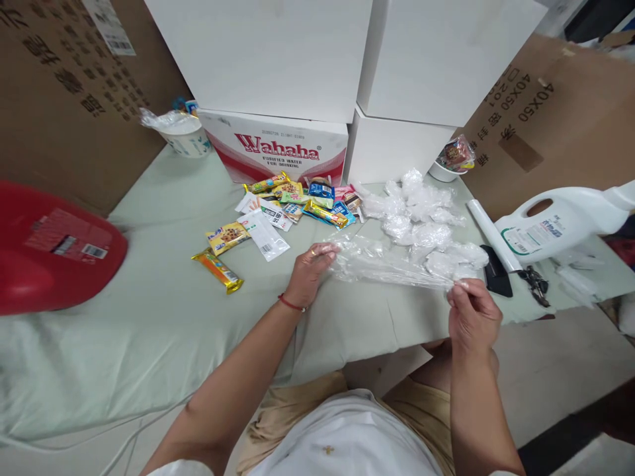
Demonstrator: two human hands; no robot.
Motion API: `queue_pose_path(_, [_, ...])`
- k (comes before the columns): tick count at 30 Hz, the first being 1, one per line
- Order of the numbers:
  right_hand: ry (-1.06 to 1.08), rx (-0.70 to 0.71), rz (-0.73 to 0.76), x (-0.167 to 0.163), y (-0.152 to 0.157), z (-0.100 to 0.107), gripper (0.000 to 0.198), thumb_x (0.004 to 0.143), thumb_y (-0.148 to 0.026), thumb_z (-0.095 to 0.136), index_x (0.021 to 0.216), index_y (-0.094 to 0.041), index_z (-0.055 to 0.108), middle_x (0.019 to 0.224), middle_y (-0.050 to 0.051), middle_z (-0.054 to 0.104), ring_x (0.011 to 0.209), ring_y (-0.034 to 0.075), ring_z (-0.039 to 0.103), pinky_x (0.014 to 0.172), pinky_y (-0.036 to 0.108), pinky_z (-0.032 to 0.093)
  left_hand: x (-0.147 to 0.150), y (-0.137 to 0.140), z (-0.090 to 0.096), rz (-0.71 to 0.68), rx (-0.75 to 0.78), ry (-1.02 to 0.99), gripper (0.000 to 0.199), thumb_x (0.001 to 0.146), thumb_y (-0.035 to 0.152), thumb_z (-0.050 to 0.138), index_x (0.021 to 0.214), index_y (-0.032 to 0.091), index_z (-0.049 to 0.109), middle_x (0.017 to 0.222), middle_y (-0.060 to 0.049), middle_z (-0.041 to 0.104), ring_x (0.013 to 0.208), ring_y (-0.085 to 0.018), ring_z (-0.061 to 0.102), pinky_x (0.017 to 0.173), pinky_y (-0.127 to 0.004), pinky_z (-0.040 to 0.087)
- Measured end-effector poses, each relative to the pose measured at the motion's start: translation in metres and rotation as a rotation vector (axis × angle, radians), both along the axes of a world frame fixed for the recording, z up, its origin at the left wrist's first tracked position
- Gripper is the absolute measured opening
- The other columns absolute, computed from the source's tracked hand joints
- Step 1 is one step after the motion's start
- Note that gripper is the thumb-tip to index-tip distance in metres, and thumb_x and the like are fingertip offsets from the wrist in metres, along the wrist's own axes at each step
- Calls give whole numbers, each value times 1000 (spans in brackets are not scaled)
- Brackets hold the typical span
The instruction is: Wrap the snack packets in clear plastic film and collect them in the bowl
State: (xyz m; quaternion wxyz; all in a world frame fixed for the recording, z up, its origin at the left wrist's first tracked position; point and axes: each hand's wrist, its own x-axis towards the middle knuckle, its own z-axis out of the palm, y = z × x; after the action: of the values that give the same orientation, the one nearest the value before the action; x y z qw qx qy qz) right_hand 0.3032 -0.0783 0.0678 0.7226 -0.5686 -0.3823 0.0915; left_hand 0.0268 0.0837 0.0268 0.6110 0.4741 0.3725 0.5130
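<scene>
A clear plastic bag (387, 268) is stretched between my two hands, just above the front of the table. My left hand (312, 268) pinches its left end, fingertips partly covered by the thin film. At the other end, the fingers of my right hand (473, 307) are closed on the gathered plastic. Crumpled clear bags (421, 211) lie in a heap right behind the stretched one. To the left of them is a pile of wrapped snacks (302, 198). Nearer to me lie a yellow cookie packet (227, 237), a white packet (262, 235) and an orange-and-gold bar (218, 270).
A Wahaha carton (282, 149) and white boxes (262, 53) stand along the back. Tubs (186, 139) sit at both back corners. A red container (54, 248) is at left. At right are a white detergent jug (555, 221), a white roll (493, 235) and a black object (496, 271).
</scene>
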Motion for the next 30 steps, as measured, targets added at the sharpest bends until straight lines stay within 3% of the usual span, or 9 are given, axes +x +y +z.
queue_pose_path(4, [-503, -112, 160, -18, -29, 16, 16, 85, -13, 76, 93, -28, 79, 89, 2, 63, 79, 16, 61, 65, 29, 49, -8, 12, 0, 196, 79, 2, 38, 66, 29, 77, 104, 23, 70, 126, -8, 64, 118, -24, 58, 92, -34, 51])
queue_pose_path(7, [-740, -203, 393, -35, -39, 12, 33, 93, -5, 61, 110, -29, 78, 90, 3, 62, 78, 15, 60, 66, 28, 51, -12, 7, 3, 543, 29, 171, 42, 65, 26, 74, 106, 21, 61, 118, -6, 60, 107, -21, 56, 88, -33, 50])
queue_pose_path(10, [-866, -202, 452, -51, -41, -2, 38, 95, -3, 54, 116, -27, 75, 87, 3, 59, 75, 14, 55, 64, 26, 48, -17, -21, 14, 788, 23, 328, 34, 76, 34, 73, 102, 22, 54, 105, -3, 57, 95, -17, 55, 81, -30, 49])
queue_pose_path(12, [-907, -214, 440, -60, -42, -12, 37, 97, -4, 51, 115, -26, 74, 85, 3, 59, 74, 14, 52, 64, 26, 46, -18, -48, 22, 669, -22, 310, 30, 88, 47, 65, 100, 23, 51, 94, 0, 57, 84, -15, 56, 73, -27, 48])
queue_pose_path(14, [-949, -249, 439, -69, -45, -21, 35, 99, -6, 48, 112, -26, 74, 85, 4, 60, 74, 15, 51, 63, 26, 45, -15, -73, 26, 371, -158, 261, 39, 95, 63, 50, 96, 24, 50, 90, -1, 58, 79, -16, 59, 65, -27, 48])
queue_pose_path(17, [-1048, -317, 507, -85, -52, -33, 32, 101, -9, 46, 110, -24, 74, 87, 5, 63, 75, 17, 50, 65, 30, 43, 0, -95, 25, 120, -271, 329, 54, 91, 73, 49, 109, 22, 54, 110, -9, 62, 101, -24, 64, 74, -34, 55])
queue_pose_path(21, [-1119, -366, 700, -107, -61, -37, 24, 99, -13, 53, 111, -23, 72, 91, 7, 66, 81, 21, 52, 71, 34, 46, 25, -101, 16, 150, -12, 598, 87, 75, 53, 80, 145, 21, 39, 145, -19, 46, 141, -36, 44, 111, -54, 44])
queue_pose_path(25, [-896, -387, 898, -101, -58, -14, 39, 92, -9, 55, 123, -28, 69, 113, 8, 66, 100, 23, 59, 87, 39, 52, 32, -98, 0, 163, 82, 671, 82, 71, 18, 72, 146, 20, 39, 140, -19, 47, 135, -36, 51, 114, -57, 42])
queue_pose_path(30, [-679, -474, 433, -68, -2, 0, 53, 96, -33, 59, 148, -27, 52, 138, 13, 58, 129, 32, 50, 109, 53, 43, 25, -99, -15, 154, 4, 479, 71, 69, 8, 58, 138, 18, 43, 138, -17, 48, 127, -27, 60, 105, -43, 52])
